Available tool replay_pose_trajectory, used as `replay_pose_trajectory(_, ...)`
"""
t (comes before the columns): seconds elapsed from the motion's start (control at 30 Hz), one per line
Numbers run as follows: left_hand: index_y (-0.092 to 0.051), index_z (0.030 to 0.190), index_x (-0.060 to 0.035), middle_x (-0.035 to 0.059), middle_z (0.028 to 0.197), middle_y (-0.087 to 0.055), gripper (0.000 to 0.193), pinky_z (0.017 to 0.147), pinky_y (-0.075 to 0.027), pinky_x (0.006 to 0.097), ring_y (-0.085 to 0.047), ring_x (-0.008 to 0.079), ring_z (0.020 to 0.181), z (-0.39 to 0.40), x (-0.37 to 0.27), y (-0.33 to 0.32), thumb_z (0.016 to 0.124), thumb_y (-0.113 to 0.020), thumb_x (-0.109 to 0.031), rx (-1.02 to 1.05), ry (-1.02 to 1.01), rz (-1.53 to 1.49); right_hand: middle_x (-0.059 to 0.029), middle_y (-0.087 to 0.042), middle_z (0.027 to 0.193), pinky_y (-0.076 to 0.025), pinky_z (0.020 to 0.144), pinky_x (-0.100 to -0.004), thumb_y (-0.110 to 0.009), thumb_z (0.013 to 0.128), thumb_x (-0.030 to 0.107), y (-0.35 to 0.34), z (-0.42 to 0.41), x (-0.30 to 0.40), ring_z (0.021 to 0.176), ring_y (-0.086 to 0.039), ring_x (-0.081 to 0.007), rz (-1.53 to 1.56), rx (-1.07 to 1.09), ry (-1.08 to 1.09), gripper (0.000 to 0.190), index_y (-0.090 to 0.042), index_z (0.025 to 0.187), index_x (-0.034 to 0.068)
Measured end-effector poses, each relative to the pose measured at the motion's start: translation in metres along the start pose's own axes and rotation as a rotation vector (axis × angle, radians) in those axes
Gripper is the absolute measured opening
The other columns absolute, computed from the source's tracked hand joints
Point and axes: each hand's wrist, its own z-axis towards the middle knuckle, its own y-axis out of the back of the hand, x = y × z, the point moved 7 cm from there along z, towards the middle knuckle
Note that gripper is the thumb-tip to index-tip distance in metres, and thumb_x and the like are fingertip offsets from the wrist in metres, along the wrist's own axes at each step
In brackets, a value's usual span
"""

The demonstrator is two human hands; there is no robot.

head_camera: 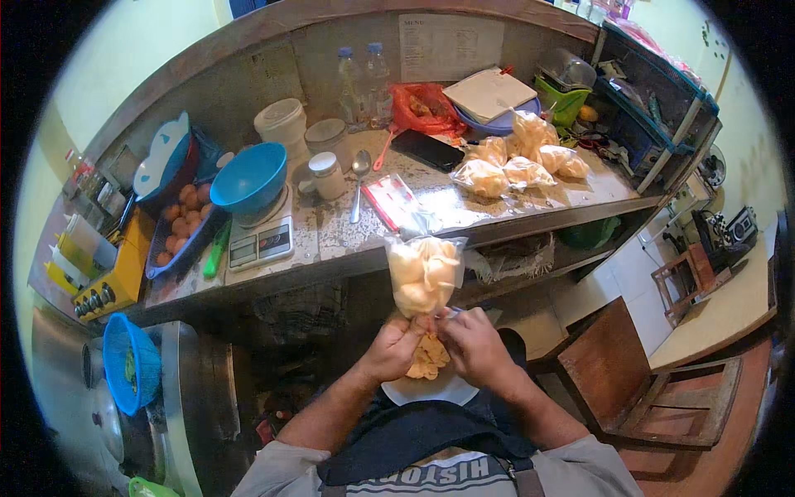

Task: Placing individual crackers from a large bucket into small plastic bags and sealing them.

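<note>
Both hands are at the gathered neck of a transparent plastic bag [425, 273] filled with pale puffed crackers. The bag's full end points away from me, towards the counter. My left hand [400, 348] pinches the neck between thumb and fingers. On the other side of the neck, my right hand [475, 345] has its fingertips closed on the plastic; the exact grip is partly hidden. Below the hands, orange-brown crackers [428, 359] show above a white round container [428, 392] at my lap.
Several filled cracker bags [518, 164] lie on the counter [335, 230], near a black phone [428, 150] and a red-and-white packet [392, 200]. A blue bowl [249, 177] sits on a digital kitchen scale [261, 243]. Eggs fill a basket [186, 248] at left. A wooden chair [608, 366] stands at right.
</note>
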Motion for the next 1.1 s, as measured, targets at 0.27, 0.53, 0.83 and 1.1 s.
replay_pose_trajectory(0.27,-0.060,0.089,-0.0023,0.0203,0.082,-0.061,0.019,0.072,-0.047,0.0452,-0.060,0.0368,0.081,0.000,-0.026,-0.029,0.086,-0.052,-0.019,0.246,0.105,1.188,-0.0052,-0.058,0.095,-0.033,0.100,-0.0437,-0.062,0.069,0.021,0.036,0.003,0.035,0.101,-0.053,-0.0262,-0.274,0.063,0.380,0.021,-0.060,0.088,0.011)
replay_pose_trajectory(0.53,-0.061,0.080,-0.0002,0.0063,0.070,-0.062,0.020,0.058,-0.046,0.0255,-0.056,0.0101,0.063,0.023,-0.003,0.006,0.079,-0.067,-0.019,-0.009,0.099,0.664,-0.0103,-0.062,0.105,-0.048,0.080,-0.0369,-0.064,0.079,0.020,0.018,0.009,-0.009,0.095,-0.060,-0.0272,-0.041,-0.042,0.032,0.020,-0.059,0.091,0.006)
replay_pose_trajectory(0.83,-0.058,0.085,0.0012,0.0074,0.076,-0.061,0.014,0.060,-0.046,0.0267,-0.059,0.0136,0.069,0.014,-0.046,-0.013,0.080,-0.063,-0.010,-0.051,-0.123,0.898,-0.0124,-0.064,0.097,-0.050,0.071,-0.0355,-0.066,0.080,0.022,0.018,0.013,-0.021,0.085,-0.063,-0.0276,0.208,0.084,-0.043,0.023,-0.060,0.095,0.006)
replay_pose_trajectory(1.1,-0.057,0.086,-0.0013,0.0059,0.078,-0.058,0.011,0.063,-0.044,0.0259,-0.054,0.0111,0.072,0.023,-0.056,-0.008,0.081,-0.061,-0.010,-0.037,-0.116,0.689,-0.0143,-0.063,0.085,-0.050,0.065,-0.0359,-0.066,0.079,0.018,0.028,0.025,-0.016,0.074,-0.063,-0.0302,0.191,0.010,-0.111,0.018,-0.060,0.089,0.004)
